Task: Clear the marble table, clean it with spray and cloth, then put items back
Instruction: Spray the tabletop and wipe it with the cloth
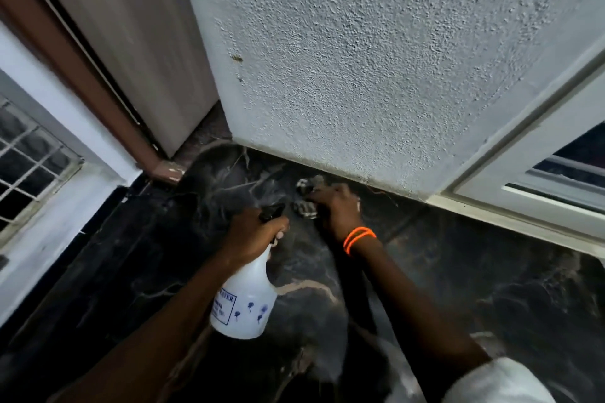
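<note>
The black marble table (pixel 442 278) with pale veins fills the lower part of the view. My left hand (pixel 252 234) grips the neck of a translucent white spray bottle (pixel 244 301) with a black trigger head, its nozzle pointing toward the wall. My right hand (pixel 337 209), with orange bands on the wrist, presses a crumpled dark patterned cloth (pixel 306 196) onto the marble close to the wall's base. The cloth is blurred and partly hidden under my fingers.
A rough white wall (pixel 360 75) rises at the table's far edge. A brown door frame (pixel 82 75) and pale door stand at left, a barred window (pixel 29 160) at far left, a white window frame (pixel 540 173) at right.
</note>
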